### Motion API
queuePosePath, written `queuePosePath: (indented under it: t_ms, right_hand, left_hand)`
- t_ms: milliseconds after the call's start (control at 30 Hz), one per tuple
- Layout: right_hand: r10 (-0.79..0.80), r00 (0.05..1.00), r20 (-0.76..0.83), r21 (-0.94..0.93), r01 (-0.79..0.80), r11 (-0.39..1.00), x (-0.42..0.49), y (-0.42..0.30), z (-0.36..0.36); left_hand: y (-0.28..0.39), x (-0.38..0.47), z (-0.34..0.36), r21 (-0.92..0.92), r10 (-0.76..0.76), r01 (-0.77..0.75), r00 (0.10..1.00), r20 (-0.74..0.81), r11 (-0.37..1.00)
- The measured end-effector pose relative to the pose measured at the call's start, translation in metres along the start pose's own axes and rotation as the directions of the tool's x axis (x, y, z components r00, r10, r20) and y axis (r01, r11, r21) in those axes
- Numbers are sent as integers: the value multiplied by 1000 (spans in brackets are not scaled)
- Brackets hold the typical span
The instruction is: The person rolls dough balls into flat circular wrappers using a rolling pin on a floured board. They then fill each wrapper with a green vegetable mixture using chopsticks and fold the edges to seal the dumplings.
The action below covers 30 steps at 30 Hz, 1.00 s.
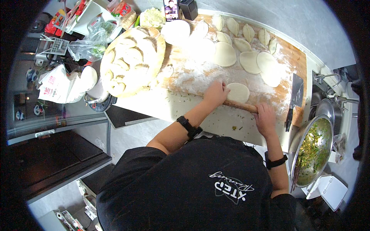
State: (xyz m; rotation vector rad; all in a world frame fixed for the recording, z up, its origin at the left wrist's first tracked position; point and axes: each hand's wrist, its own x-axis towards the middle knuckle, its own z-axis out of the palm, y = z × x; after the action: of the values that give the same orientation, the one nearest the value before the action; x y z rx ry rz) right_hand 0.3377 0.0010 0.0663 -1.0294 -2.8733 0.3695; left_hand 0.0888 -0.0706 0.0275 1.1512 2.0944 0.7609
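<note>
A round of rolled dough (238, 91) lies on the floured wooden board near its front edge. My left hand (216, 93) is at the round's left edge, its fingertips pinching the dough. Just in front of the round is a wooden rolling pin (241, 106), reaching from beside my left hand to my right hand (265, 117), which grips its right end. Part of the pin's left end is hidden by my left hand. Further dough rounds (225, 54) lie beyond, some overlapping and washed out by glare. Several filled, folded dumplings (248, 33) stand along the board's back.
A round tray (161, 62) of folded dumplings stands left. A cleaver (297, 89) rests at the right end of the wooden board (196, 83). Right of it, a metal bowl (294, 150) holds chopped filling and chopsticks. A phone (171, 10) stands behind; plastic bags (57, 86) sit far left.
</note>
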Motion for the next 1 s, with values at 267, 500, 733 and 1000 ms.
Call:
queuePosePath:
  t_ms: [267, 500, 733, 1000]
  right_hand:
    - [213, 973, 94, 58, -219, 974, 11, -14, 20]
    - [197, 931, -308, -72, -229, 971, 87, 23, 39]
    - [18, 1000, -7, -121, -19, 992, 24, 3, 31]
    - [64, 967, -248, -156, -105, 982, 123, 27, 36]
  left_hand:
    - [-21, 9, -9, 533, 501, -343, 846, -183, 774]
    - [5, 80, -10, 625, 455, -201, 846, -277, 754]
    - [-26, -20, -6, 517, 490, -376, 867, -97, 769]
    - [-17, 56, -15, 610, 428, -175, 853, -298, 773]
